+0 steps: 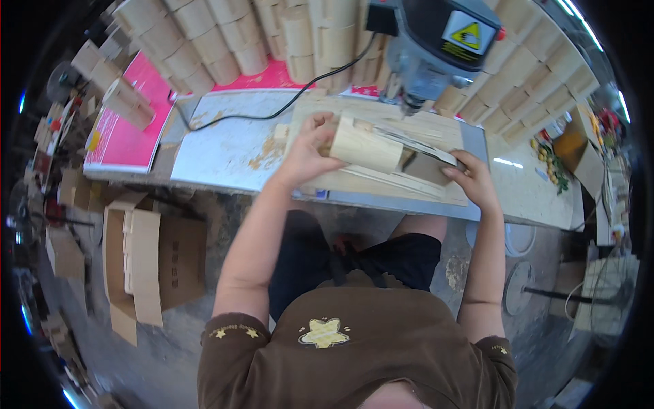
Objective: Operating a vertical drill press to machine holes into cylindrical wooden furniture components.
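The cylinder (368,148), a light wooden piece with an opening at its right end, is located between the two hands, above the board (317,105) on the bench (409,206). Its axis slopes slightly down toward the right.

The left hand (310,151) grasps the cylinder at its left end: the thumb lies along the near side and the fingers wrap the far side. The right hand (473,178) is positioned beyond the cylinder's open end, apart from the wood. Its thumb and fingers pinch the right end of a flat strip (426,151) with a dark edge. The strip extends leftward from the right hand along the far side of the cylinder; whether it enters the opening cannot be determined.

The drill (439,44) is mounted above the far side of the board, with a warning label on its housing. Its chuck (412,102) points down, just beyond the cylinder. A black cable (272,116) runs from the drill to the left, across a white sheet (218,150) bearing wood shavings (267,154). Stacks (296,41) of similar wooden pieces stand behind the board. An open carton (180,262) is on the floor at left.
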`<state>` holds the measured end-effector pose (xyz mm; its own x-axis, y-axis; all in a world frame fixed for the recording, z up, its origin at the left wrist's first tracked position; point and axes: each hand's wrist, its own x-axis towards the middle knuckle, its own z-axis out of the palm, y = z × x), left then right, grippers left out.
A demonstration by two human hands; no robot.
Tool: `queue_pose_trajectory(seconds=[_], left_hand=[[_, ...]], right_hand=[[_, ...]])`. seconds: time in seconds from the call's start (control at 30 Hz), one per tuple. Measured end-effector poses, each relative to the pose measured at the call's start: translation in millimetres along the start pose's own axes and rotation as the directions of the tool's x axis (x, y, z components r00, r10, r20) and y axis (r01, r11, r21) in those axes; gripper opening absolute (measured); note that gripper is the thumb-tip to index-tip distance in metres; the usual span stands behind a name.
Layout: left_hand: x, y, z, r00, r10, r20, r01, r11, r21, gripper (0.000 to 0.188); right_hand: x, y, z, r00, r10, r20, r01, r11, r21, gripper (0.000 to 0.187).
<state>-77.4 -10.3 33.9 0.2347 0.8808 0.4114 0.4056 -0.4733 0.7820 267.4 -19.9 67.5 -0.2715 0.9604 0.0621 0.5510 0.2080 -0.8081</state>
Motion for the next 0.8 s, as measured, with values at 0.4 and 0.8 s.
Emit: queue_pose_trajectory(seconds=[0.4, 0.8], left_hand=[[-66, -28, -215, 0.851, -0.283, -0.442, 0.463, 0.802, 0.377, 0.041], [-121, -95, -160, 0.61, -0.346, -0.713, 0.502, 0.865, 0.01, 0.067]], right_hand=[[-29, 26, 45, 0.997, 0.026, -0.073, 0.024, 0.787, 0.616, 0.03], [-29, 32, 52, 0.983, 0.158, -0.093, -0.087, 0.847, 0.525, 0.039]])
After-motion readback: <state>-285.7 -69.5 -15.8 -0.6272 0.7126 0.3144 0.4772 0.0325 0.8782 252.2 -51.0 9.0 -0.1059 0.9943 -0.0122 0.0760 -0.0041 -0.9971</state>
